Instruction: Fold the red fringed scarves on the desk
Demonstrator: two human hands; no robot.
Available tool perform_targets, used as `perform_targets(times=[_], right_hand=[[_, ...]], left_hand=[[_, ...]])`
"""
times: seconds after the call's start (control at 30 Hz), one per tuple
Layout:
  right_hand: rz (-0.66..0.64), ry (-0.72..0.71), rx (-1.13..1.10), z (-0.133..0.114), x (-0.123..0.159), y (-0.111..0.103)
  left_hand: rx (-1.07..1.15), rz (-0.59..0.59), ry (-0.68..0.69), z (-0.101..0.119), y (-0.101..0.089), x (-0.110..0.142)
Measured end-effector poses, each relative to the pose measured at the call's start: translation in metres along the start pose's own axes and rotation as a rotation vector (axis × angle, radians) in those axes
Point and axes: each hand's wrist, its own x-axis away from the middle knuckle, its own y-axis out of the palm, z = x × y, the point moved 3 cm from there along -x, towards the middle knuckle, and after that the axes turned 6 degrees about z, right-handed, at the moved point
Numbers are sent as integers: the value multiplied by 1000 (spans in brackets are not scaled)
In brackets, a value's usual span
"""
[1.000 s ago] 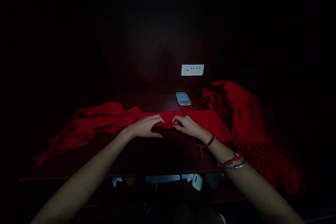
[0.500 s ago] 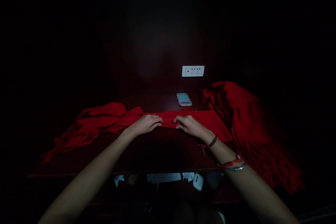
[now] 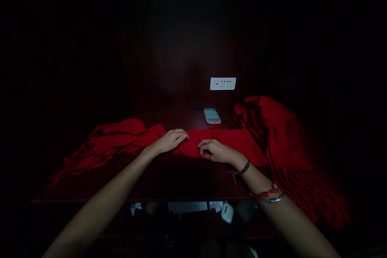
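A red fringed scarf point(image 3: 243, 141) lies across the dark wooden desk point(image 3: 181, 177), its middle flat and its left part bunched. On top of it rests my left hand point(image 3: 172, 140), with fingers stretched out against the cloth and a ring on one finger. To the right, my right hand point(image 3: 215, 150) is at the near edge of the scarf. Its fingers are curled toward the thumb with red cloth between them. My right wrist carries a dark cord bracelet point(image 3: 244, 167), and further up the arm sit a red cord and a silver bangle point(image 3: 273, 199).
A phone point(image 3: 212, 116) with a blurred screen lies behind the scarf. Higher up is a white wall socket point(image 3: 223, 84). More red fringed cloth point(image 3: 284, 141) is heaped at the right. Below the desk edge are papers point(image 3: 187, 207) and a white earbud case point(image 3: 227, 213).
My right hand has moved down toward me, and the middle of the scarf now spreads wider toward the front. My left hand has flattened, staying in nearly the same place.
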Motion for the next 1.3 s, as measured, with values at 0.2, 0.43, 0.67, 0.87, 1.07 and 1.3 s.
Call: perform_targets(times=[0.2,0.43,0.67,0.87,1.07,1.3], right_hand=[[-100,6,17,-4,4,1],[-124,7,51,-6,5,-1],[-137,20,-8,-3,6,0],[31,60,-64,-1,-1,-3],[-195,474,46,26,6,18],[-297,523,62,29,8,18]], left_hand=[[-105,-169,-317,-46,25,-52],[-103,-274,-396,-74,40,-83],[-152,-134,-245,-76,47,-74],[-224,68,-68,-42,20,-15],[-183,-454,-397,-29,15,46],[-203,-532,-408,-12,-6,21]])
